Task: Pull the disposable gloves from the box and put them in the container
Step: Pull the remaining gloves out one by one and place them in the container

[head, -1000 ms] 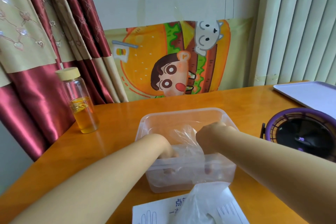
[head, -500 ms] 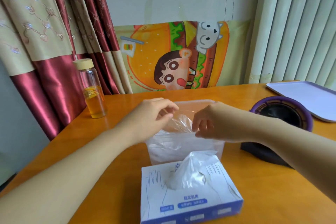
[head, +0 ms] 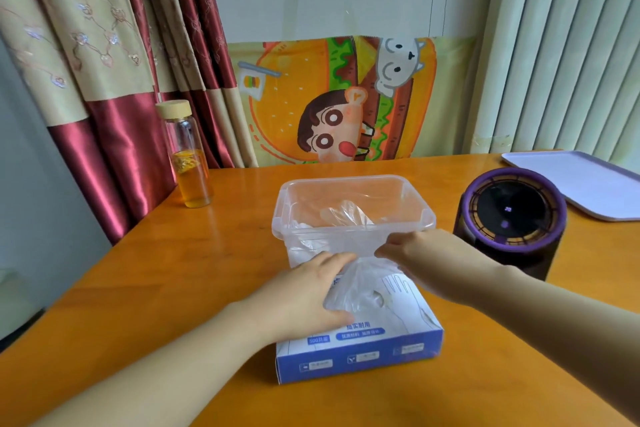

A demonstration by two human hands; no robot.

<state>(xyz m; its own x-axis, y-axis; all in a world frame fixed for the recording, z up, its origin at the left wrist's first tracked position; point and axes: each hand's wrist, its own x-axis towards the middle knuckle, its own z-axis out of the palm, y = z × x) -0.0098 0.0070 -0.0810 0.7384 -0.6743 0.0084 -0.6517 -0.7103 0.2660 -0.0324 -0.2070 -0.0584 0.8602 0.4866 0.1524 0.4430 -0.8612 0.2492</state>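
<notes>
Atop the blue box (head: 360, 354) on the counter (head: 173, 288), a clear glove (head: 360, 288) sticks up between our hands. Our left grip (head: 301, 298) lies flat and wide on the box. Our right grip (head: 426, 260) touches the glove's top, but we cannot tell whether it pinches. Just behind stands the container (head: 287, 218), with more gloves (head: 346, 215) inside.

Blue-and-white box (head: 360, 350) — clear container (head: 353, 204), orange table (head: 173, 270), purple-rimmed black device (head: 512, 218).
</notes>
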